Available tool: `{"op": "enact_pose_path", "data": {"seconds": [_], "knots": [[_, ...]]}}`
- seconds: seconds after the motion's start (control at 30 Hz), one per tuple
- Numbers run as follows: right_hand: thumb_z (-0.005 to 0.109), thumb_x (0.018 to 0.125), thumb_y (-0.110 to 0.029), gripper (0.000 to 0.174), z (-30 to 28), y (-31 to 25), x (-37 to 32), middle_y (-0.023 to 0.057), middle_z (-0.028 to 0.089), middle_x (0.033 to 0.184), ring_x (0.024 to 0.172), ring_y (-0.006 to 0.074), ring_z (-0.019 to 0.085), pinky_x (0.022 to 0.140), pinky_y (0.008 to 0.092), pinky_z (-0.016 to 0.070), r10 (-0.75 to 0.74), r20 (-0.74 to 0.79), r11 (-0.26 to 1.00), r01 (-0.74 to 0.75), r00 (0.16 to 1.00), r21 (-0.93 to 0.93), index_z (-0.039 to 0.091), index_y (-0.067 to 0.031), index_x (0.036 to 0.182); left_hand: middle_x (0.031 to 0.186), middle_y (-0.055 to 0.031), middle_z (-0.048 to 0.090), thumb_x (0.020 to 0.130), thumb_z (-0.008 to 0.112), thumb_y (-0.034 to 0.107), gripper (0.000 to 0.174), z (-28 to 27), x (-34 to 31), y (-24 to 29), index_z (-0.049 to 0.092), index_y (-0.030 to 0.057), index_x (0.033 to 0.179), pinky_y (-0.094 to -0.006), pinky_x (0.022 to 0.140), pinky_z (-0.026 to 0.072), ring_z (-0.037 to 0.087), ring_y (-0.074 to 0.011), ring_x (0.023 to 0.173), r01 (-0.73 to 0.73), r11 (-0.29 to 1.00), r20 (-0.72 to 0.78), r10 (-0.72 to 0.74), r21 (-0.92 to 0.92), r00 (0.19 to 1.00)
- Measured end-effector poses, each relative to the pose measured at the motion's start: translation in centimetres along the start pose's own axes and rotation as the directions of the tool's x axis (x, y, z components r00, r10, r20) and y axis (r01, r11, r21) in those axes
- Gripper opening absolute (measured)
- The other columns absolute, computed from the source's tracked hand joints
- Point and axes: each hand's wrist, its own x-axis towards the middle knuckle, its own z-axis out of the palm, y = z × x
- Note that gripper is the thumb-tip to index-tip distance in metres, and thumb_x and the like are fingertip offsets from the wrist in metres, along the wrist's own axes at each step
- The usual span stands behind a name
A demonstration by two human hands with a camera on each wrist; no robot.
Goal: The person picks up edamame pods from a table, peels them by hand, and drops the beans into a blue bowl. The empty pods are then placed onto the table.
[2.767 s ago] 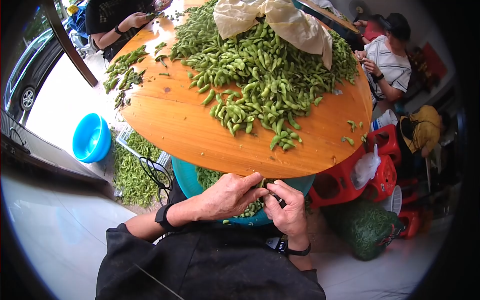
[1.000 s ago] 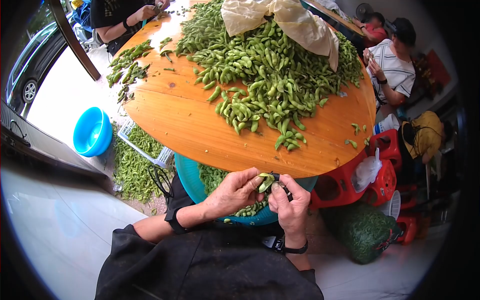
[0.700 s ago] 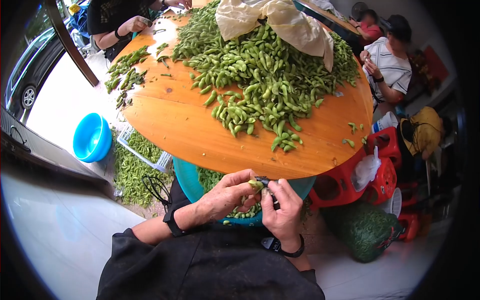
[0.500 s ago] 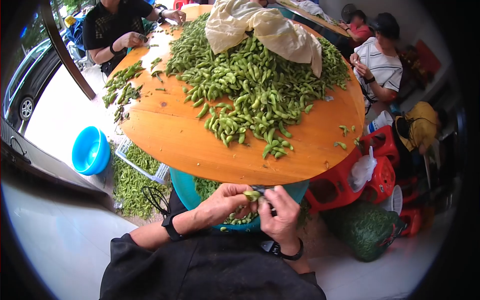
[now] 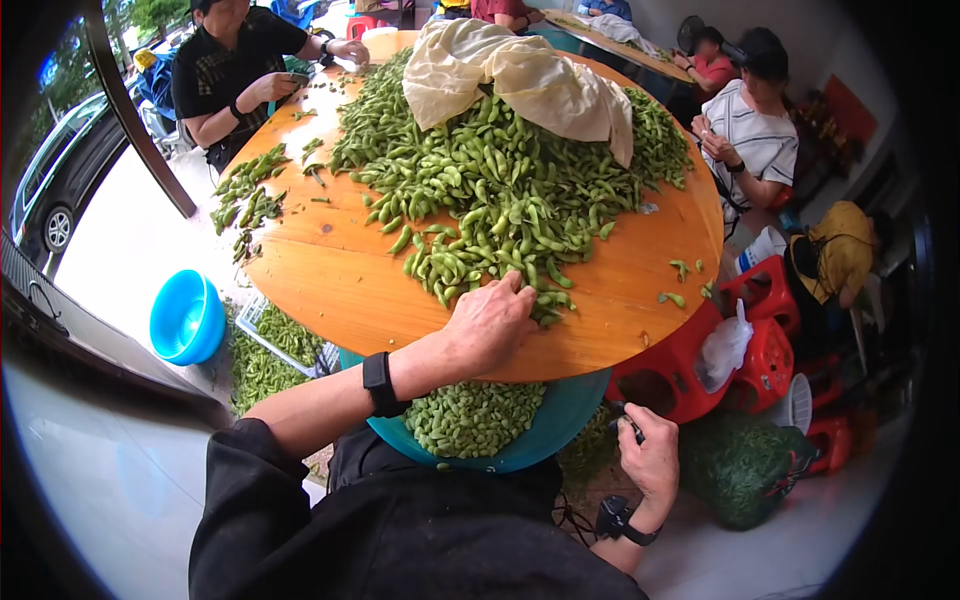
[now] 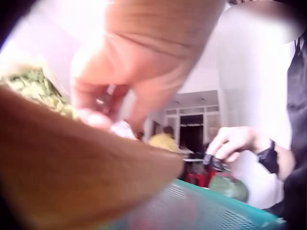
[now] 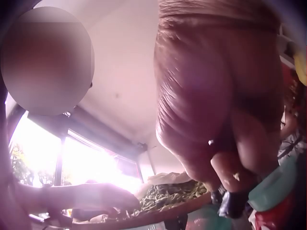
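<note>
In the head view, my left hand [image 5: 490, 322] reaches over the table's front edge. Its bent fingers touch the front of a heap of green soybean pods [image 5: 510, 215]; its fingertips are partly hidden, so I cannot tell whether they pinch a pod. My right hand [image 5: 650, 455] hangs beside the basin, away from the table, with loosely curled fingers. Black covers [image 7: 232, 206] sit on its fingertips in the right wrist view. Below the table edge, a teal basin [image 5: 575, 410] holds shelled green beans [image 5: 475, 418].
Cream cloth [image 5: 520, 75] drapes over the heap on the wooden table [image 5: 330, 270]. Left are a blue basin [image 5: 187, 317] and a crate of pods [image 5: 270, 335]. Red stools [image 5: 670, 365] and a green mesh sack [image 5: 735, 470] stand right. Other people sit around.
Earlier, both hands met over the teal basin around a pod. Now they are apart: my left hand is forward at the heap, my right lower and to the right. The pod is out of sight.
</note>
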Motion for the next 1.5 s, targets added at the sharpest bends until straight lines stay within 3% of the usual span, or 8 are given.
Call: {"op": "enact_pose_path", "data": {"seconds": [0.27, 0.3, 0.73, 1.07, 1.27, 1.37, 1.4, 1.5], "knots": [[0.06, 0.088, 0.002, 0.015, 4.9, -2.6, 2.9, 0.0057, 0.057, 0.069, 0.053, 0.0089, 0.054, 0.049, 0.0257, 0.0418, -0.119, -0.11, 0.954, 0.145, 0.987, 0.263, 0.064, 0.0067, 0.102, 0.086, -0.0126, 0.063, 0.083, 0.066, 0.008, 0.008, -2.1, -1.2, -1.2, 0.064, 0.0013, 0.087, -0.0436, 0.07, 0.0528, 0.064, -0.0333, 0.081, -0.018, 0.966, -0.054, 0.004, -0.257, 0.999], [0.062, 0.086, 0.002, 0.013, 5.5, -3.8, 3.2, 0.017, 0.062, 0.077, 0.064, 0.0262, 0.062, 0.06, 0.0336, 0.0475, -0.009, -0.09, 0.94, 0.039, 0.996, 0.338, 0.064, 0.0058, 0.098, 0.085, -0.0131, 0.063, 0.082, 0.065, 0.006, 0.009, -2.5, -1.7, -1.0, 0.064, 0.0011, 0.09, -0.0428, 0.07, 0.0528, 0.064, -0.0334, 0.081, 0.005, 0.939, -0.059, -0.027, -0.344, 0.998], [0.06, 0.092, 0.0, 0.014, 7.3, -4.1, 3.3, 0.0047, 0.058, 0.071, 0.057, 0.0082, 0.051, 0.051, 0.0251, 0.0416, 0.174, -0.123, 0.872, -0.095, 0.977, 0.481, 0.064, 0.0071, 0.103, 0.095, -0.012, 0.062, 0.079, 0.067, 0.008, 0.021, -1.1, -1.0, 0.3, 0.066, 0.004, 0.099, -0.0438, 0.064, 0.0545, 0.066, -0.0356, 0.075, -0.06, 0.995, 0.063, 0.065, -0.08, 0.996], [0.056, 0.098, -0.003, 0.024, 8.1, -6.7, 3.3, -0.0014, 0.047, 0.075, 0.055, 0.004, 0.042, 0.046, 0.0213, 0.0326, 0.046, 0.248, 0.321, -0.249, 0.968, 0.914, 0.06, 0.0083, 0.118, 0.078, -0.0019, 0.068, 0.094, 0.066, 0.011, 0.014, -2.5, -7.4, 1.9, 0.068, -0.0017, 0.1, -0.0227, 0.061, 0.0494, 0.059, -0.0037, 0.069, 0.302, 0.536, 0.224, -0.207, -0.788, 0.952], [0.057, 0.096, -0.001, 0.023, 8.4, -7.0, 2.8, 0.0013, 0.05, 0.089, 0.057, 0.0048, 0.046, 0.046, 0.0223, 0.0359, 0.002, 0.154, 0.636, -0.12, 0.988, 0.763, 0.061, 0.0096, 0.116, 0.083, -0.0026, 0.069, 0.091, 0.068, 0.005, 0.009, -1.8, -8.8, 2.0, 0.069, -0.0018, 0.098, -0.0254, 0.062, 0.0517, 0.061, -0.0056, 0.069, 0.271, 0.664, 0.125, -0.259, -0.697, 0.958], [0.057, 0.096, 0.0, 0.02, 8.4, -6.9, 2.8, 0.001, 0.05, 0.086, 0.057, 0.0046, 0.046, 0.046, 0.022, 0.0354, -0.01, 0.167, 0.584, -0.13, 0.986, 0.801, 0.062, 0.0081, 0.114, 0.082, -0.0038, 0.068, 0.092, 0.068, 0.006, 0.009, -0.9, -9.1, 1.5, 0.068, -0.0014, 0.096, -0.0254, 0.056, 0.0486, 0.06, -0.0081, 0.063, 0.19, 0.535, 0.069, -0.238, -0.823, 0.969], [0.057, 0.096, 0.0, 0.02, 8.4, -6.5, 2.8, 0.001, 0.05, 0.086, 0.057, 0.0046, 0.046, 0.046, 0.022, 0.0354, -0.009, 0.169, 0.583, -0.132, 0.986, 0.801, 0.062, 0.0081, 0.114, 0.079, -0.0037, 0.066, 0.092, 0.068, 0.008, 0.009, -1.0, -9.3, 0.8, 0.067, -0.0005, 0.094, -0.0249, 0.054, 0.0456, 0.058, -0.0088, 0.06, 0.355, 0.209, 0.313, -0.209, -0.911, 0.926], [0.056, 0.096, 0.001, 0.018, 8.3, -5.3, 2.7, 0.0011, 0.051, 0.082, 0.057, 0.0054, 0.046, 0.045, 0.0222, 0.0352, -0.064, 0.373, 0.101, -0.366, 0.926, 0.925, 0.063, 0.007, 0.111, 0.073, -0.0026, 0.06, 0.095, 0.066, 0.013, 0.012, -1.3, -9.4, 0.9, 0.065, 0.0023, 0.09, -0.0235, 0.049, 0.0376, 0.052, -0.0093, 0.054, 0.5, -0.218, 0.526, -0.08, -0.838, 0.847]]}}
